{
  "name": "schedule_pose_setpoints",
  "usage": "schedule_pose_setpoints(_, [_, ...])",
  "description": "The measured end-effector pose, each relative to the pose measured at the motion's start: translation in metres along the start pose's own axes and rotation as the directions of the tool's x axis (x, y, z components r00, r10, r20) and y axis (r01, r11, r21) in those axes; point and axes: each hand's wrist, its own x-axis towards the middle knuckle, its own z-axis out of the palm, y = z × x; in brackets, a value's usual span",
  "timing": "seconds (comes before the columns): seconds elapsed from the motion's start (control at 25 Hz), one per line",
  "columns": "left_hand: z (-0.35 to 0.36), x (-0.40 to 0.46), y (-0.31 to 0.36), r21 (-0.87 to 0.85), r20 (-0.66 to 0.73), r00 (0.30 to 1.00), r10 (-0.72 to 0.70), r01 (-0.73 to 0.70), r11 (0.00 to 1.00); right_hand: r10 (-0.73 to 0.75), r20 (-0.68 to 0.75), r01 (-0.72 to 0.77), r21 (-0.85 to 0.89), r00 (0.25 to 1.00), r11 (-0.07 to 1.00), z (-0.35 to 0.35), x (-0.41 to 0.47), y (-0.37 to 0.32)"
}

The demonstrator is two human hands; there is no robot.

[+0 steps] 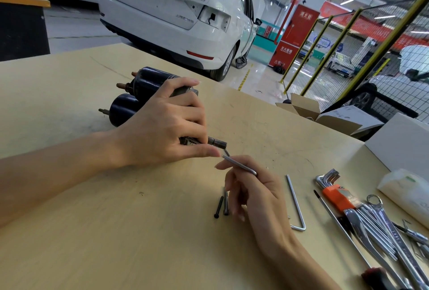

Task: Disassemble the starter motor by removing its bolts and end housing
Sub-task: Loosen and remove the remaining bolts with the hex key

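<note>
Starter [139,94]: lay on its side on the table [69,220], far-left of centre, twin black cylinders with copper studs pointing left
Left hand [162,127]: draped over the starter's near end, fingers curled round the grey housing; thumb and forefinger also closed near a dark shaft stub [217,143] poking out toward the right
Right hand [250,187]: fingers pinched on a slim hex key [239,164], tip angled up-left and meeting the stub end just beside the left thumb
Bolts [221,203]: two long dark ones lay loose on the table just left of the right hand, so some fasteners looked already out
Step in hand, by my reading: seating the key in a fastener at the near end; exact socket too small to make out
Doing it well: key should go fully home and square to the head before any turn, a half-seated tip would round the socket; left hand should keep the body from rolling, since the cylinders sit on a flat top with nothing chocking them; freed bolt best laid with the other two
Risk: key slipping toward the left thumb
Other tools: spare L-key [296,203] lay right of the hand; orange hex set [336,194] and spanners [380,227] further right
Beyond: white car [176,11] behind the table
</note>
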Motion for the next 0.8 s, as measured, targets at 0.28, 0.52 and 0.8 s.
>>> schedule_pose_setpoints(0.28, [0.0012, -0.001, -0.0008, 0.014, -0.033, 0.999, -0.007, 0.008, 1.0, 0.179, -0.08, -0.155, 0.243, 0.981, 0.958, -0.0002, 0.0045, 0.0])
schedule_pose_setpoints(0.52, [-0.0005, -0.0006, 0.0004, 0.015, -0.008, 1.0, -0.005, 0.005, 1.0, 0.234, 0.062, -0.242, 0.309, 0.97, 0.92, -0.0003, 0.006, -0.0022])
schedule_pose_setpoints(0.8, [-0.0001, -0.0015, -0.0003, 0.039, 0.0, 1.0, -0.013, 0.013, 0.999, 0.065, 0.108, -0.095, 0.307, 0.992, 0.947, -0.0013, 0.0018, 0.0014])
